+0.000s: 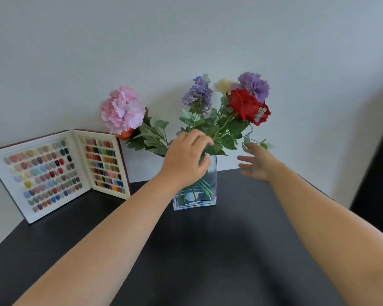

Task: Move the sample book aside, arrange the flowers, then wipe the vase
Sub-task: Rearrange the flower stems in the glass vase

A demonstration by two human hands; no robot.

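Observation:
A clear rectangular glass vase [206,195] stands on the black table near the wall. It holds a bunch of flowers: a pink carnation [122,109] leaning left, a purple spike [198,93], a cream bloom, a purple carnation [253,85] and a red rose [244,104]. My left hand [187,157] grips the green stems just above the vase mouth. To the right of the leaves my right hand [258,164] hovers with fingers spread, holding nothing. The open sample book [60,171] of coloured nail tips leans against the wall at the left.
The black table [208,250] runs from the wall toward me, its right edge angling back at the right. A pale wall stands directly behind the vase and book. A dark shape fills the far right edge of the view.

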